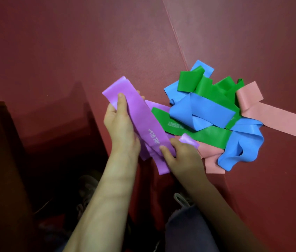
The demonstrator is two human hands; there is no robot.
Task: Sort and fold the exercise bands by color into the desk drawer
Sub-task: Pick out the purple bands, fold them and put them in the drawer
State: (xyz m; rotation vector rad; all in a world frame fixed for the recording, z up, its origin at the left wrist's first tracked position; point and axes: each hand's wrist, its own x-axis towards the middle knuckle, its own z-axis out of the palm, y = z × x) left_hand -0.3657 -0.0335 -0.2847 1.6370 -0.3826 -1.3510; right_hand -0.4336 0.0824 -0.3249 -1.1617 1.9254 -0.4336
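The left hand (120,128) is gripping the upper part of the purple exercise band (140,120), with the thumb (121,100) pressing on its top face and the fingers curling round behind. The right hand (181,157) is pinching the lower end of the same band. Both hands are holding it just above the dark red worktop (71,51), at the near left edge of the unsorted pile.

The band is appearing thin, light and limp, lying doubled over on itself and drooping wherever it is unsupported. Its surface is looking smooth and slightly glossy, so it is likely to be slipping under a loose grip. Hold is best taken at the two ends of the flattened length, with thumbs on top, keeping the layers aligned for folding.

The remaining bands are lying tangled on the worktop to the right of the hands: a blue band (203,110) is overlapping a green band (209,135), and a pink band (274,119) is trailing off toward the right edge. A purple end is touching this pile beside the right hand.
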